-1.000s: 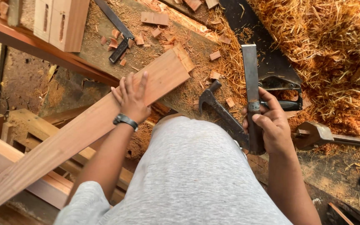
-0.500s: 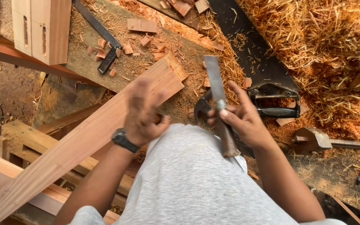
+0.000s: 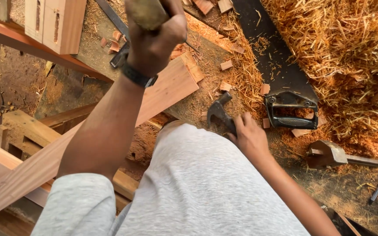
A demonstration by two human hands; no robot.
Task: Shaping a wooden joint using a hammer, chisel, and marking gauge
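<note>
Handsaw (image 3: 285, 87) just beside hammer (image 3: 220, 114).

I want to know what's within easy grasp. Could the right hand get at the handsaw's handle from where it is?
Probably yes: the right hand rests by the hammer head, and only wood chips lie before the handsaw handle.

Soft even daylight, faint shadows – raised near hand slightly blurred, rest sharp

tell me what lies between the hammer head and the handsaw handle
In the head view, between the hammer head by the right hand and the black handsaw handle lie sawdust and a few small wood offcuts on the workbench; no other tool.
</note>
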